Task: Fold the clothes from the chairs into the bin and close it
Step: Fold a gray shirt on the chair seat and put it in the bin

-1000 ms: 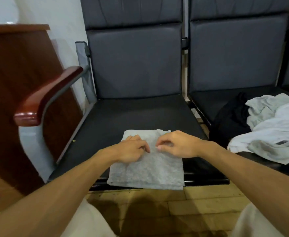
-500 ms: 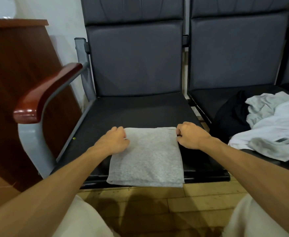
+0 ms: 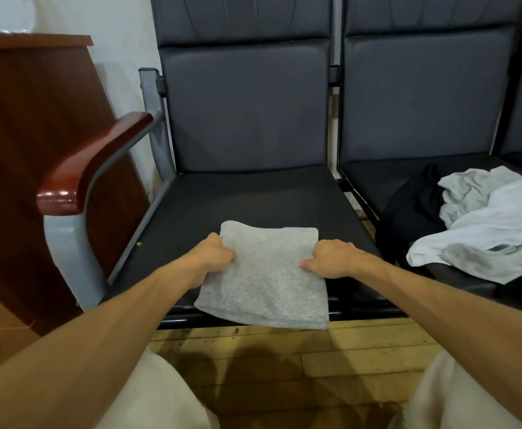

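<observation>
- Left hand (image 3: 214, 258): fingers curled tight, clamped on the left edge of the grey cloth (image 3: 269, 280), knuckles bunched against the fabric.
- Right hand (image 3: 330, 258): grips the cloth's right edge, thumb flat on top pointing inward, other fingers curled over the edge.
- The hands are apart, one on each side of the cloth, about level with each other.
- Grey cloth: folded to a rough rectangle at the front of the left chair (image 3: 247, 199) seat. Its near edge hangs past the seat front over the floor (image 3: 284, 351). The far left corner curls up a little; cannot tell if the rest is lifted.
- Left chair: dark padded seat and back, grey metal frame, glossy red-brown armrest (image 3: 92, 162) on its left side.
- Right chair (image 3: 392, 181): same type, just beside the left one, and holds an unfolded pile.
- Pile: black garment (image 3: 414, 212) on the left, grey garment (image 3: 467, 193) further back, white garment (image 3: 507, 218) draped on top towards the front, with more grey fabric under its front edge.
- The pile sits apart from the grey cloth, on the other seat.
- Cabinet (image 3: 21, 150): red-brown wood, far left, against a white wall (image 3: 123, 32).
- Floor: yellowish wood planks; light trousers (image 3: 160, 397) show at the bottom.
</observation>
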Motion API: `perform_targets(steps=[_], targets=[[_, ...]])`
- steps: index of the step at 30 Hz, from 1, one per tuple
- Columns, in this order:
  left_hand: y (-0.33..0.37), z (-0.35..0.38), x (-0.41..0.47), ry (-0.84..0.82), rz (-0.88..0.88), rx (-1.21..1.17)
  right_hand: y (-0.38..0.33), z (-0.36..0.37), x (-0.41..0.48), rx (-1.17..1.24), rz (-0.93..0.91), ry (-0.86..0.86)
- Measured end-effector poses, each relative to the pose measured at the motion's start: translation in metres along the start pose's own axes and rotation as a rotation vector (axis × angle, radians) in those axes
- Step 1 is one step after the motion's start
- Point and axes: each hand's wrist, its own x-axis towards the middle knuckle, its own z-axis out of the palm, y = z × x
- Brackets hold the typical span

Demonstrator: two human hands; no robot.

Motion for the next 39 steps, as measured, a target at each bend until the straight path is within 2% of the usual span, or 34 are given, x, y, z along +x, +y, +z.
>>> perform_targets(steps=[5, 8, 11, 14, 17, 21, 25, 28, 30, 34, 39], targets=[[0.006, -0.003, -0.015, -0.120, -0.178, -0.407, -0.002, -0.006, -0.002, 0.594, 0.003, 0.084], [0.006, -0.005, -0.023, -0.162, -0.301, -0.528, -0.001, -0.006, -0.002, 0.770, 0.008, 0.147], [0.002, -0.005, -0.022, -0.146, -0.344, -0.580, -0.001, 0.001, -0.002, 0.924, 0.089, 0.072], [0.001, -0.003, -0.023, -0.131, -0.295, -0.582, -0.002, 0.004, -0.004, 1.004, 0.192, 0.040], [0.007, 0.000, -0.027, -0.086, -0.145, -0.600, -0.003, -0.002, -0.010, 1.112, 0.294, 0.041], [0.018, -0.005, -0.045, -0.064, 0.037, -0.689, -0.011, -0.013, -0.021, 1.198, 0.311, 0.027], [0.013, -0.031, -0.059, 0.072, 0.208, -0.660, -0.038, -0.024, -0.030, 1.239, 0.159, 0.153], [-0.004, -0.068, -0.072, 0.210, 0.373, -0.551, -0.073, -0.038, -0.042, 1.207, -0.011, 0.144], [-0.022, -0.095, -0.086, 0.310, 0.422, -0.509, -0.106, -0.049, -0.051, 1.197, -0.142, 0.139], [-0.068, -0.141, -0.123, 0.508, 0.431, -0.523, -0.184, -0.060, -0.067, 1.139, -0.333, 0.087], [-0.146, -0.174, -0.176, 0.728, 0.299, -0.600, -0.273, -0.036, -0.089, 0.991, -0.484, -0.047]])
